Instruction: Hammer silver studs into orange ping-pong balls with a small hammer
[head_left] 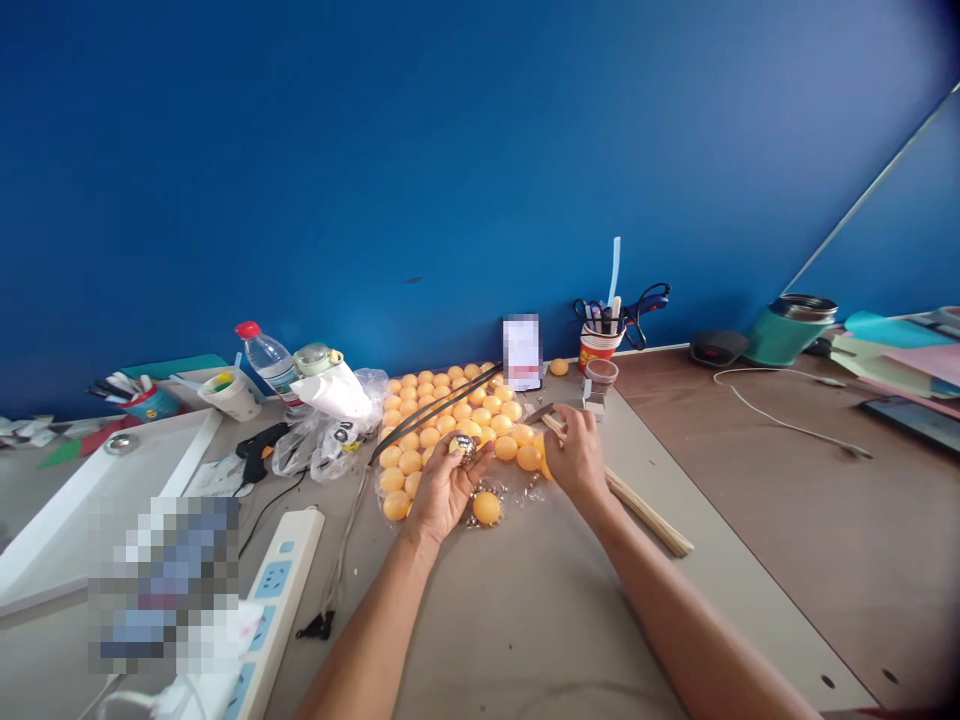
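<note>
Our left hand [444,488] holds a shiny piece [463,447] by the orange balls [429,437]; our right hand [576,450] curls just right of them, its grip unclear. We seem mid-handling; the next move calls for steadying the piece.

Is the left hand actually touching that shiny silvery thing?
Touching: the head view shows the left hand holding the shiny silvery thing, thumb against it.

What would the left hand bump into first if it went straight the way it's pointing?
Probably the orange ping-pong balls just beyond the left hand. It might pass above them, though, because this view doesn't clearly show how high the hand is.
</note>
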